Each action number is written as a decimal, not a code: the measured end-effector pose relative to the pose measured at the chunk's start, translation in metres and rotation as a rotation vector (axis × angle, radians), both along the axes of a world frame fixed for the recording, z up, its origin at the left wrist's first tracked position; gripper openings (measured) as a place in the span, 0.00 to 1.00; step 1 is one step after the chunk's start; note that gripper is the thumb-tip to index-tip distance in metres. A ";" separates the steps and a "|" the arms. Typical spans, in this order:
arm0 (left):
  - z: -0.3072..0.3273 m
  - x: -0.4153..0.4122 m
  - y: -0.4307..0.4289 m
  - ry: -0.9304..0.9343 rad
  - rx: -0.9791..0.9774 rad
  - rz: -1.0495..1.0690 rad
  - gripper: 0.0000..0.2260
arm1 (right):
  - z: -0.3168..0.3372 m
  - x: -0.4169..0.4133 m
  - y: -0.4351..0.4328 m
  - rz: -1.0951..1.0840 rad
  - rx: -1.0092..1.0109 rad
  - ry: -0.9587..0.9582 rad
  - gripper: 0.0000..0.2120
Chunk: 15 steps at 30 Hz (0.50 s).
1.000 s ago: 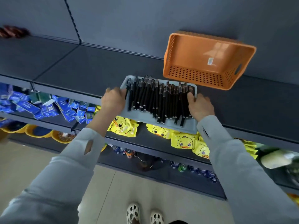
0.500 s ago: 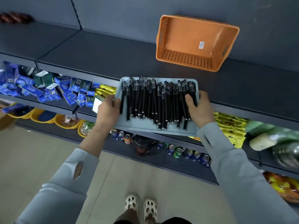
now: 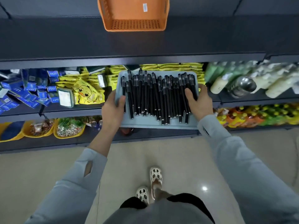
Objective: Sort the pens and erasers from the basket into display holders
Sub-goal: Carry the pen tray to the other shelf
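left hand (image 3: 113,110) – grips tray (image 3: 155,124) left edge | right hand (image 3: 199,102) – grips right edge, thumb on pens (image 3: 158,96) | orange basket (image 3: 134,15) beyond tray

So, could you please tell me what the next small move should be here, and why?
Probably carry the flat grey-blue plastic tray level and slowly: the left hand and right hand grip its ends in mid-air, and the loose slim black pens lie piled, some poking past its far rim.

Matt plastic tray (image 3: 142,123), glossy black pens (image 3: 155,94), perforated orange plastic basket (image 3: 134,21), polished floor (image 3: 186,159)
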<state>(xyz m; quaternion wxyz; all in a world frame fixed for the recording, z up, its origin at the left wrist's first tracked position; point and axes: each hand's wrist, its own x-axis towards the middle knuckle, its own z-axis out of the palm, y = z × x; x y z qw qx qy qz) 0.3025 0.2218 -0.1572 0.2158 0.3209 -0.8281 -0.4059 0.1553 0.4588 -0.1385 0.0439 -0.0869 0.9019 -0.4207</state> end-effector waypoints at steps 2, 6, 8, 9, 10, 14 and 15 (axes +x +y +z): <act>-0.004 -0.005 0.018 0.007 0.010 -0.065 0.19 | -0.006 0.007 0.028 -0.061 -0.007 -0.007 0.30; -0.002 -0.028 0.061 0.013 0.023 -0.171 0.21 | -0.010 0.011 0.083 -0.176 -0.031 -0.006 0.28; 0.002 -0.044 0.087 0.010 0.026 -0.230 0.21 | -0.009 0.009 0.111 -0.240 -0.042 -0.016 0.28; 0.003 -0.053 0.098 0.011 0.029 -0.262 0.21 | -0.009 0.007 0.125 -0.268 -0.052 -0.015 0.29; 0.004 -0.063 0.110 0.012 0.039 -0.294 0.22 | -0.008 0.003 0.141 -0.293 -0.063 -0.005 0.29; 0.006 -0.114 0.171 0.021 0.071 -0.366 0.23 | -0.005 -0.020 0.207 -0.394 -0.052 0.012 0.28; 0.005 -0.128 0.188 0.019 0.063 -0.379 0.23 | -0.003 -0.027 0.224 -0.417 -0.052 0.011 0.28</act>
